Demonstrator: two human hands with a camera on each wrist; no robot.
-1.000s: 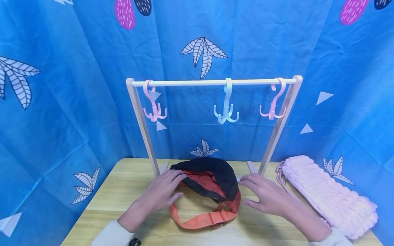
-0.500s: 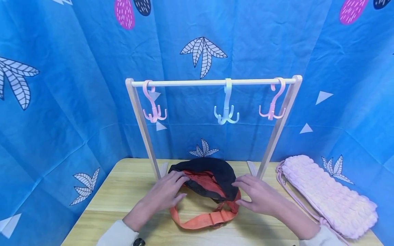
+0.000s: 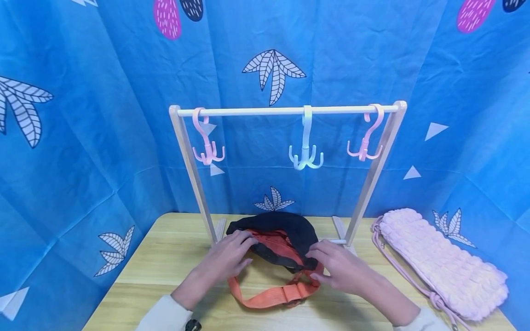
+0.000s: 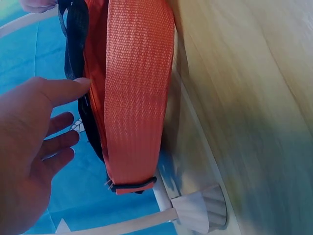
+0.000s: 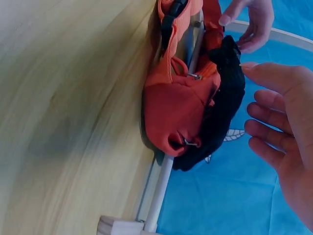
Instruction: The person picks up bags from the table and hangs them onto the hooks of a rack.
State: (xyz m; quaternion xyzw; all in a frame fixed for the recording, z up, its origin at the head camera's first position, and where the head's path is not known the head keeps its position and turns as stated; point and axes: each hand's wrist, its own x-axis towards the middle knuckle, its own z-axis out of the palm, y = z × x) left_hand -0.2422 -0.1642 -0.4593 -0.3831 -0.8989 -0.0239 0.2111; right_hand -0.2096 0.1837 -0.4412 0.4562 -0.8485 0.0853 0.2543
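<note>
While I look down through the head camera, the black and red-orange bag [image 3: 283,246] lies on the pale wood-grained tabletop [image 3: 165,266] between the two hands, and I judge its bearing from each to count most: from the left hand [image 3: 227,257] it lies at three o'clock, from the right hand [image 3: 341,266] between nine and ten. Its long axis slants from ten o'clock down to four, so each hand has one end of it, and I see neither as clearly nearer. On the left I find the thumb [image 4: 68,91] apart from loosely bent fingers [image 4: 58,144], its tip at the bag's dark edge; on the right, thumb and fingers also stand apart beside the black cloth. I see nothing clamped in either, though I cannot tell how firmly any fingertip touches. To my eye the bag is soft and slack, its black cloth framing a wrinkled red-orange inside; its flat, ribbed orange strap [image 3: 267,298] loops toward six o'clock. Toward twelve, I see a slim frame [image 3: 193,174] whose smooth round rail [image 3: 248,111] carries two pink hooks [image 3: 205,142] and a pale blue hook [image 3: 306,142], all with curved prongs; at four rests a puffy, ruffled pink pouch [image 3: 443,264].
</note>
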